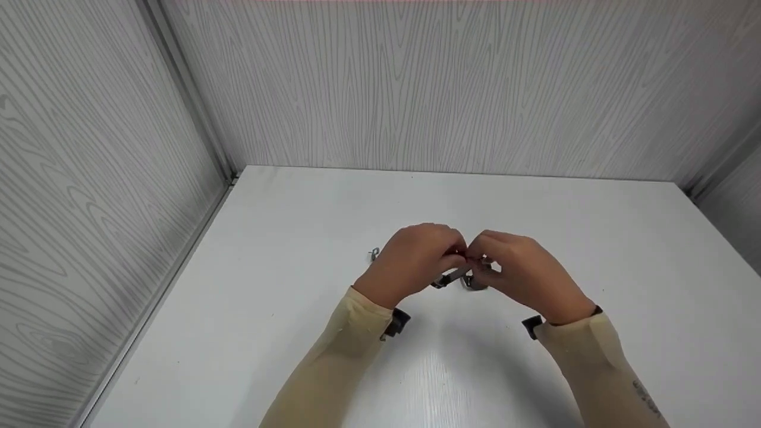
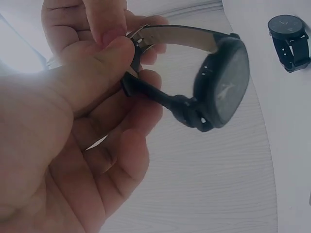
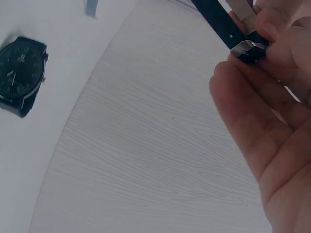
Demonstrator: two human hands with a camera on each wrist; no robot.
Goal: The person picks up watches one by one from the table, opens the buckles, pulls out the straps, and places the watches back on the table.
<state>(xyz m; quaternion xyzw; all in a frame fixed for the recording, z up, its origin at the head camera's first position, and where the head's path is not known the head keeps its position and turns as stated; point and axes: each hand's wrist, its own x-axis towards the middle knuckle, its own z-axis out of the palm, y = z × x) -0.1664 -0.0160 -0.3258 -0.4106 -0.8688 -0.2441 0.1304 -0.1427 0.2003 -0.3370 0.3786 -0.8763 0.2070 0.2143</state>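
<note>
Wristwatch dark, round face, black strap, silver buckle, pinched by both hands.

The wristwatch held above the tabletop has a dark matt case and a smooth dark strap that looks like leather or rubber, pale and suede-like on its inner side. Its buckle is bright, polished metal. A second wristwatch lying on the tabletop has a dark glossy dial and a matt black strap. The tabletop is white, smooth, faintly wood-grained laminate. The walls behind the tabletop show pale grey printed wood grain, matt. The sleeves are soft beige cloth.
</note>
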